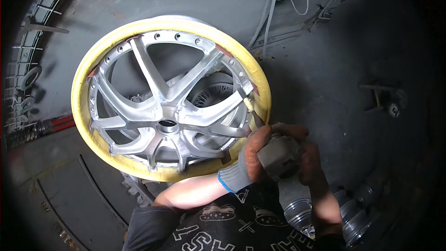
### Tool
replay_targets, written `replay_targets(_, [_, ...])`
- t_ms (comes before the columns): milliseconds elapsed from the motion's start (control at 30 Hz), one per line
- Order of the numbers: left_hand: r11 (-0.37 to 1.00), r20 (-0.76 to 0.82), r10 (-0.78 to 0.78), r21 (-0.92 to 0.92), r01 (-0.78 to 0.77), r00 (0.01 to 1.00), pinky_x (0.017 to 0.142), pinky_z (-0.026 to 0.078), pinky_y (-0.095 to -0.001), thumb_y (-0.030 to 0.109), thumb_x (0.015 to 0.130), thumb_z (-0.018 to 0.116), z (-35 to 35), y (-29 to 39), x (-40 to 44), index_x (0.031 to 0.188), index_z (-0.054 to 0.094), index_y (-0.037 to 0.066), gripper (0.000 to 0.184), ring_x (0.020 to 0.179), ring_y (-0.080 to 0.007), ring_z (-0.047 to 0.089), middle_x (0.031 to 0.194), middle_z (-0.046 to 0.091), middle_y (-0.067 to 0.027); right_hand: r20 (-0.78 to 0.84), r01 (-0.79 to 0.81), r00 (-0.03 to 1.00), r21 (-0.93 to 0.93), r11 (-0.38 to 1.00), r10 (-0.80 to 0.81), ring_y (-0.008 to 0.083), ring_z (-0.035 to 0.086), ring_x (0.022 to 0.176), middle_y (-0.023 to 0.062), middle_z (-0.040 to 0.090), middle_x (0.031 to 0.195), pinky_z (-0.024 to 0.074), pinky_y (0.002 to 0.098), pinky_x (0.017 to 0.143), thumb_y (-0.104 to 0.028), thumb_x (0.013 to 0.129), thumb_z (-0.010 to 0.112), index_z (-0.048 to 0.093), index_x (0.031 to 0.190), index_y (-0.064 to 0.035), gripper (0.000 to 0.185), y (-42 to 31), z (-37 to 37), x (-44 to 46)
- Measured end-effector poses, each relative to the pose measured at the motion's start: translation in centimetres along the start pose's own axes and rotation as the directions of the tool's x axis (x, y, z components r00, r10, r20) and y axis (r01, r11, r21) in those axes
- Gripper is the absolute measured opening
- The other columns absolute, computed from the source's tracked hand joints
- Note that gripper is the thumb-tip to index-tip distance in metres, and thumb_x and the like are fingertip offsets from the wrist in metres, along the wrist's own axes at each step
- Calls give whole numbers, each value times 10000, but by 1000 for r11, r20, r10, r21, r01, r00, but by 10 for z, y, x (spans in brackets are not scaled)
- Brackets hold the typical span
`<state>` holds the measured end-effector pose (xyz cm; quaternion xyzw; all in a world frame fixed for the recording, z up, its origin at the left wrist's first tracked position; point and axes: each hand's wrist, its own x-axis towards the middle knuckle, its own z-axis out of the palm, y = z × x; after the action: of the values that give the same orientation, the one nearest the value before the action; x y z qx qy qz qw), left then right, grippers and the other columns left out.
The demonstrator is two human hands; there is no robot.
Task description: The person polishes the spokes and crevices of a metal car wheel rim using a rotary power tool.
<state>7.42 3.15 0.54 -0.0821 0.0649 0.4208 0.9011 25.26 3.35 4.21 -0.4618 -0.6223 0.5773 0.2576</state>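
My left hand (253,155), in a grey and orange-brown work glove, wraps round a dark die grinder (279,157). My gloved right hand (310,158) closes on the grinder's other side. The tool's narrow nose points up and left, and its pale yellowish bit (248,105) is at the end of a spoke near the rim's right edge; whether it touches cannot be made out. A silvery multi-spoke alloy wheel (169,111) lies face up before me. Yellow tape or wrap (80,104) covers its outer lip.
Through the spokes a dark ribbed round part (213,92) shows below the wheel. More shiny rims (299,211) lie at lower right. A wire rack (30,42) stands at left. Cables (269,14) hang at the top, and a small metal item (394,110) lies at right.
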Motion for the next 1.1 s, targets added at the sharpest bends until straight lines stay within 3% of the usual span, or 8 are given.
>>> replay_targets(267, [988, -44, 69, 141, -63, 997, 897, 559, -345, 219, 892, 700, -22, -10, -16, 1276, 545, 44, 450, 1046, -188, 659, 1149, 642, -100, -54, 116, 992, 40, 992, -113, 321, 594, 1175, 192, 637, 1246, 457, 419, 996, -538, 1001, 378, 571, 1328, 8, 665, 8, 15, 3])
replay_targets(333, [962, -55, 123, 252, -106, 991, 903, 562, -347, 189, 871, 725, -33, -13, -31, 1284, 548, 42, 473, 1048, -188, 662, 1162, 647, -100, 3, -15, 1000, 65, 998, 15, 308, 602, 1138, 175, 649, 1227, 454, 418, 983, -486, 1016, 392, 592, 1303, 11, 608, 2, 25, 2])
replay_targets(467, [776, -63, 339, 582, -241, 939, 915, 568, -351, 129, 828, 773, -65, -28, -61, 1299, 555, 40, 527, 1053, -187, 668, 1186, 656, -99, -77, 108, 991, -25, 994, -109, 306, 616, 1113, 168, 659, 1196, 451, 422, 979, -436, 1026, 396, 606, 1281, 15, 559, 0, 47, -5])
replay_targets(533, [898, -166, 246, 410, -160, 955, 926, 565, -363, 156, 826, 779, -53, -18, -71, 1314, 551, 39, 551, 1054, -191, 668, 1194, 656, -102, -90, 154, 984, -29, 988, -156, 306, 623, 1109, 172, 661, 1189, 449, 428, 983, -451, 1020, 389, 597, 1290, 17, 579, -1, 58, -7])
replay_targets(633, [942, -152, -71, -334, 16, 986, 940, 560, -373, 166, 890, 710, -38, -3, -83, 1308, 546, 25, 471, 1061, -192, 667, 1209, 657, -105, -141, 200, 971, 22, 980, -195, 316, 624, 1115, 178, 663, 1183, 444, 432, 995, -469, 1017, 361, 593, 1292, 13, 602, -6, 78, -9])
replay_targets(767, [997, -113, 54, 60, -47, 992, 940, 555, -358, 274, 964, 574, -55, 3, -99, 1318, 541, 4, 446, 1089, -194, 655, 1256, 636, -149, -89, 153, 983, -68, 986, -159, 332, 628, 1118, 182, 662, 1186, 438, 442, 1005, -528, 1014, 333, 575, 1311, 11, 661, 3, 94, -18])
replay_targets(900, [980, -139, -14, 193, 41, 990, 951, 549, -378, 357, 966, 560, -47, 22, -113, 1320, 540, -5, 507, 1115, -225, 647, 1284, 622, -180, -131, 200, 968, -110, 974, -214, 353, 630, 1116, 184, 662, 1195, 436, 460, 1012, -587, 1003, 338, 552, 1336, 2, 709, 0, 113, -18])
replay_targets(1100, [961, 6, -150, -236, 147, 989, 1015, 509, -463, 494, 936, 644, -82, 21, -134, 1426, 477, 59, 676, 1156, -307, 635, 1324, 617, -138, -161, 59, 985, -35, 998, -63, 293, 536, 1251, 180, 623, 1273, 366, 403, 1069, -740, 944, 349, 569, 1326, 36, 893, -9, 144, -19])
